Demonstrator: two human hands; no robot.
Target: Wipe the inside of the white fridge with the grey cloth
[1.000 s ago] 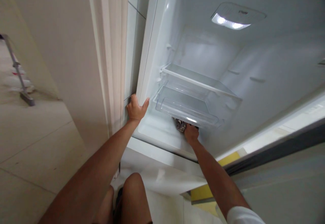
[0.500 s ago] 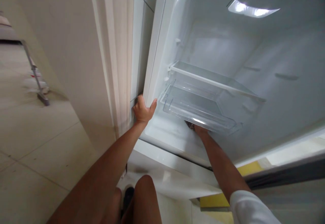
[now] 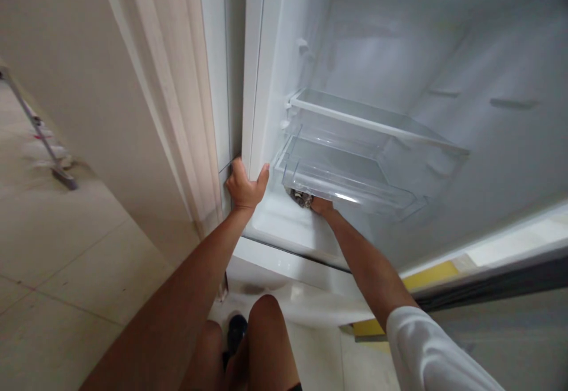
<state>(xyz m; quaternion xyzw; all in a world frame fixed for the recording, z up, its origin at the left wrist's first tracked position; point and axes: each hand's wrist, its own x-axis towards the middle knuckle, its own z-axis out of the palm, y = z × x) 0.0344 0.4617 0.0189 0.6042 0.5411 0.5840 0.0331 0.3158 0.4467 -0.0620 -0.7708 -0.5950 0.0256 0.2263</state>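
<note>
My left hand [image 3: 247, 185] is wrapped round the front edge of the refrigerator's left side wall [image 3: 254, 113]. Its thumb points up on the inner side, and the other fingers go round the outside. Low inside the refrigerator, my right hand [image 3: 322, 205] holds a crumpled, dark-and-light patterned cloth [image 3: 302, 198] against the bottom near the left wall. A clear plastic drawer [image 3: 355, 193] hangs just above and partly hides that hand's fingers.
Above the drawer sits a glass shelf [image 3: 377, 118] with a white front rim. The open refrigerator door [image 3: 510, 267] stands at the right. A wooden door frame [image 3: 173, 95] is close on the left, with a long-handled floor tool [image 3: 38, 133] beyond it.
My right hand has moved left with the patterned cloth across the refrigerator's bottom, and more of the cloth shows. My left hand stays on the side edge. The view has shifted slightly.
</note>
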